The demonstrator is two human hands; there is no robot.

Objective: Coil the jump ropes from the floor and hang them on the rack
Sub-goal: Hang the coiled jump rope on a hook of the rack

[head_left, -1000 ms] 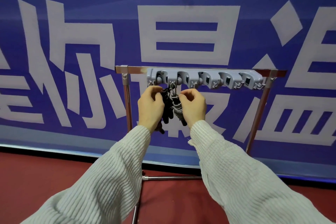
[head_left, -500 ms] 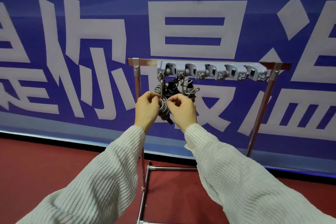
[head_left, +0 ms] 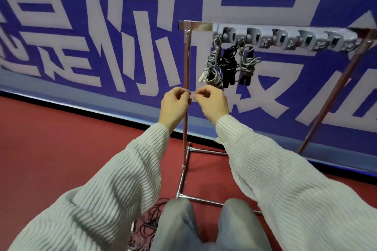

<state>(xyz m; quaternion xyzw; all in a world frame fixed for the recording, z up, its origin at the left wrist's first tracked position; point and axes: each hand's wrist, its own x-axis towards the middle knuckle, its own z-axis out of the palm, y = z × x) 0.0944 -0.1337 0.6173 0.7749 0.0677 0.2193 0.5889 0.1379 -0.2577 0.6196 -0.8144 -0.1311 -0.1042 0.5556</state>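
A: Status on hands?

B: Left hand (head_left: 174,106) and right hand (head_left: 212,103) both up in mid-frame, close together, fingertips nearly meeting just below the hung bundles. Fingers curled on both. Maybe something thin pinched between them, but too blurred to confirm. Cannot tell if holding anything. Not touching the ropes on the rack.

A: Ropes?

B: Three coiled bundles hanging at the left end of the grey hook strip (head_left: 285,39). Grey jump rope (head_left: 212,67) leftmost, with a white handle end poking out low left. Black jump rope (head_left: 228,67) in the middle. Third jump rope (head_left: 247,65) to its right, grey cord wrapped on black handles. All three side by side, touching or nearly so. Other hooks to the right bare.

A: Anything on the floor?

B: Loose ropes (head_left: 151,222) in a tangle, near, bottom of frame, left of the knees, partly hidden by the left sleeve. Thin dark cord, uncoiled.

A: Rack?

B: Metal rack (head_left: 186,79), chrome upright directly behind the hands, base bars on the red floor (head_left: 51,144). Blue banner (head_left: 102,26) with large white characters behind, far side.
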